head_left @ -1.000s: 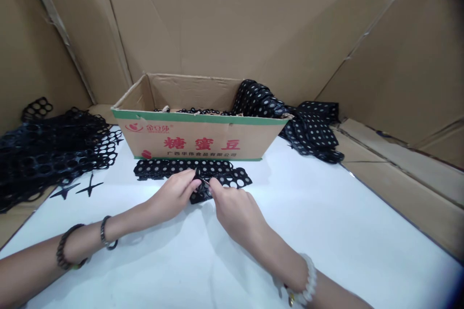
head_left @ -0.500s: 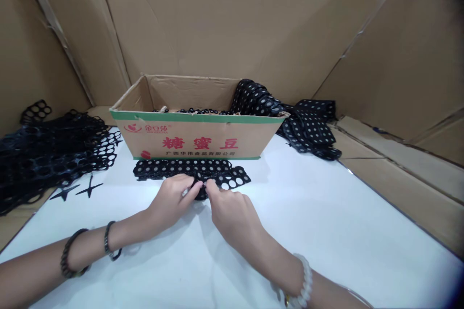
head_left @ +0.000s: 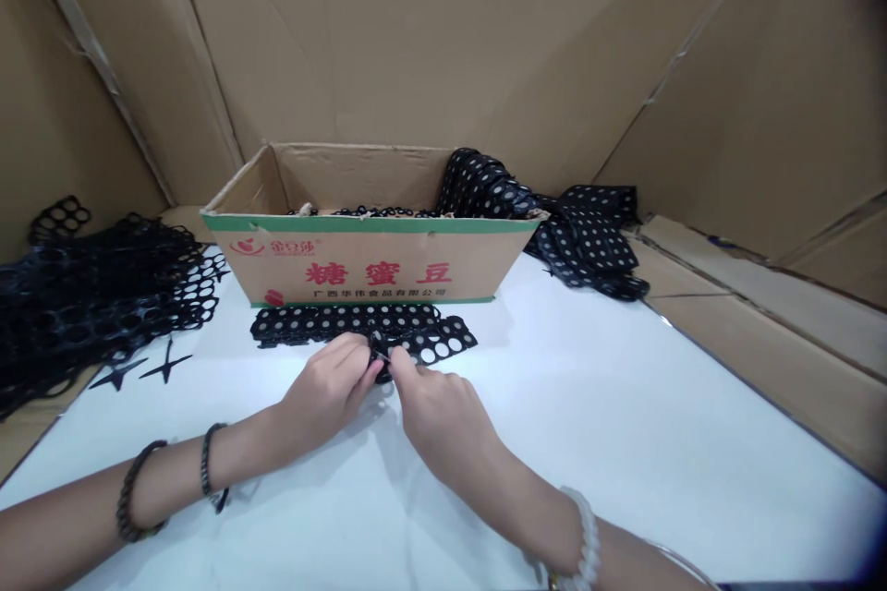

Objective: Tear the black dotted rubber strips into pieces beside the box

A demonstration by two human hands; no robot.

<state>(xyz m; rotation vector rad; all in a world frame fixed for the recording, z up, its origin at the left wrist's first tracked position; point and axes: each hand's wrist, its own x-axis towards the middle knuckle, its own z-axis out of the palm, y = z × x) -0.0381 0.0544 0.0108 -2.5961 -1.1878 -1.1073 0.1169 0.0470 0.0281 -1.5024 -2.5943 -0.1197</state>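
Changed over the last second: the black piece (head_left: 382, 375) has been bunched up. Its lower flap was spread toward the bottom of the frame; now only a small dark wad is seen between the fingertips, mid-frame. The piece is pinched by the left hand (head_left: 333, 383), fingers curled over it. A thin pale sliver (head_left: 382, 355) is pinched at the right hand (head_left: 443, 406), fingertips almost meeting the left's; whether it's a tool or an edge can't be told.

Meaning, as judged: work is being kept to one spot on the piece; no part is seen to have come away. Whether the piece is joined to the sheet (head_left: 457, 339) behind can't be told.

Elsewhere no real change, bar a slight view shift. Dotted strips (head_left: 333, 321) are laid just in front of the box (head_left: 374, 260), centre of the tabletop (head_left: 589, 406). More dotted strips are draped over the box's right end. Mesh (head_left: 103, 286) is heaped at frame left, two stars (head_left: 166, 364) set just beside it.
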